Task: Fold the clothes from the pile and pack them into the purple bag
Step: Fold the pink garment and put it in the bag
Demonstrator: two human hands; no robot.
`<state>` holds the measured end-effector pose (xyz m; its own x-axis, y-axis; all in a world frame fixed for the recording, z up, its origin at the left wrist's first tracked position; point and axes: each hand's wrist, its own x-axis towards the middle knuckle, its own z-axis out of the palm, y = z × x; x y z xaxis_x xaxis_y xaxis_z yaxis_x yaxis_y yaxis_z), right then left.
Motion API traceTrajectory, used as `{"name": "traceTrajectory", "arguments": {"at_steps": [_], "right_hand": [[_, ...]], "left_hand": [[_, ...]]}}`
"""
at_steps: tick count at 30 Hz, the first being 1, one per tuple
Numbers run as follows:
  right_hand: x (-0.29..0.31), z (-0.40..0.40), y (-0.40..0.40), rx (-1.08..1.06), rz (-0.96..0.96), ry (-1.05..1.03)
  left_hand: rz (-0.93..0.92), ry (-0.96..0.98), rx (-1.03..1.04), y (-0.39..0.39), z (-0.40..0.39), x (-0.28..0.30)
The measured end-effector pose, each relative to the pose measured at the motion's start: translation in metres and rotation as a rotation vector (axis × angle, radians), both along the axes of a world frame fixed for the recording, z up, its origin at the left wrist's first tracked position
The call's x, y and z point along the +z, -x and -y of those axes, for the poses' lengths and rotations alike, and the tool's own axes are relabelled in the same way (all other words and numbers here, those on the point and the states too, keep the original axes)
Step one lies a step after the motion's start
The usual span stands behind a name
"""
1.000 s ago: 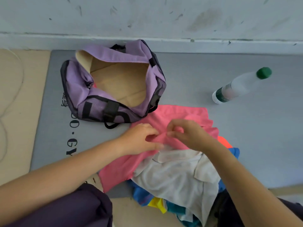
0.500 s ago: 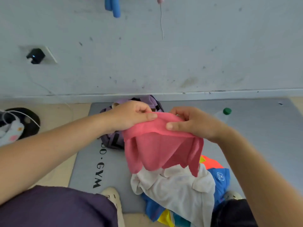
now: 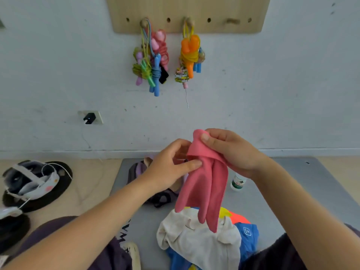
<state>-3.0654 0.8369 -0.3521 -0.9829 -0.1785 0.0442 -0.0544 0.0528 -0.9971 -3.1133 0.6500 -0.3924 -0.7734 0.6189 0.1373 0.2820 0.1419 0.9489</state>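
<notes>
A pink garment [image 3: 204, 188] hangs in the air in long folds above the pile. My right hand [image 3: 231, 151] grips its top edge, thumb over the cloth. My left hand [image 3: 171, 166] pinches the same edge just below and to the left. The pile of clothes [image 3: 200, 238] lies on the grey mat, with a white shirt on top and blue, orange and yellow pieces under it. The purple bag [image 3: 139, 170] sits on the mat behind my left hand, which hides most of it.
A clear bottle [image 3: 238, 182] stands on the grey mat [image 3: 303, 191] right of the garment. Jump ropes [image 3: 153, 61] hang from a wooden peg board on the wall. A headset [image 3: 29, 180] and cables lie on the floor at left. A shoe [image 3: 132, 254] shows near my knees.
Both hands have lifted the pink garment off the pile and bunched its top edge together, so it now hangs narrow. My view has tilted up toward the wall.
</notes>
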Motion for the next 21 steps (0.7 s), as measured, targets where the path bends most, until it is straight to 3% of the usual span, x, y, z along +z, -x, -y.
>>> {"name": "traceTrajectory", "arguments": {"at_steps": [4, 8, 17, 21], "right_hand": [[-0.015, -0.009, -0.003, -0.025, 0.051, -0.02], [-0.047, -0.024, 0.003, -0.128, 0.111, -0.25], [-0.092, -0.005, 0.008, 0.018, 0.114, -0.263], [-0.099, 0.009, 0.013, -0.042, 0.07, -0.288]], "left_hand": [[0.042, 0.007, 0.031, -0.002, -0.003, -0.011], [0.153, 0.058, 0.0, 0.004, 0.005, -0.031], [0.264, 0.08, 0.041, 0.018, 0.012, -0.06], [0.224, 0.113, -0.014, 0.023, 0.007, -0.056]]}}
